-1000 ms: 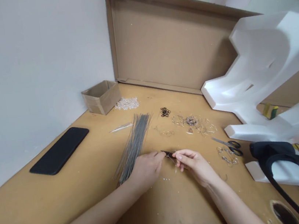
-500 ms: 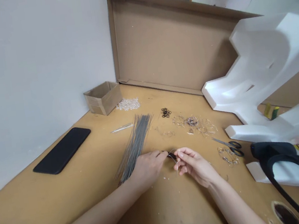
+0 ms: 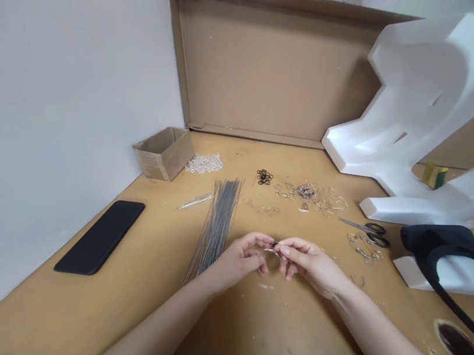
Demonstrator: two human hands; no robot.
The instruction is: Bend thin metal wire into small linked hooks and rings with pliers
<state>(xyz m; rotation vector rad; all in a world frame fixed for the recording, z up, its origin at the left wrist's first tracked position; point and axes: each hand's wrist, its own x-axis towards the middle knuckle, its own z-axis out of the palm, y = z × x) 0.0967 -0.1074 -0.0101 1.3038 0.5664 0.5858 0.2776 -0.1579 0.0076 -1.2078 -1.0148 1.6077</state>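
Note:
A small loop of thin silvery wire (image 3: 270, 250) with a dark bit on it is between my hands, above the table. My right hand (image 3: 313, 264) pinches it between thumb and forefinger, the other fingers curled beneath. From the left, my left hand (image 3: 243, 257) meets the loop with bent fingers, the index fingertip at the dark bit; its exact grip is too small to make out. Beside and behind my left hand lies a bundle of straight grey wires (image 3: 219, 221). Several black rings (image 3: 264, 177) are piled beyond my hands.
Wire pieces with beads (image 3: 307, 191) lie right of the rings. Scissors (image 3: 365, 230) rest near a beaded wire ring (image 3: 364, 249). A black phone (image 3: 99, 238), a small cardboard box (image 3: 165, 155) and clear beads (image 3: 204, 163) are leftward. White foam (image 3: 421, 81) and a black-handled object (image 3: 438, 243) stand right.
My left hand has lifted off the table surface, its fingers curling at the loop. The loop has turned between my hands. The right hand keeps its pinch, nearly in place.

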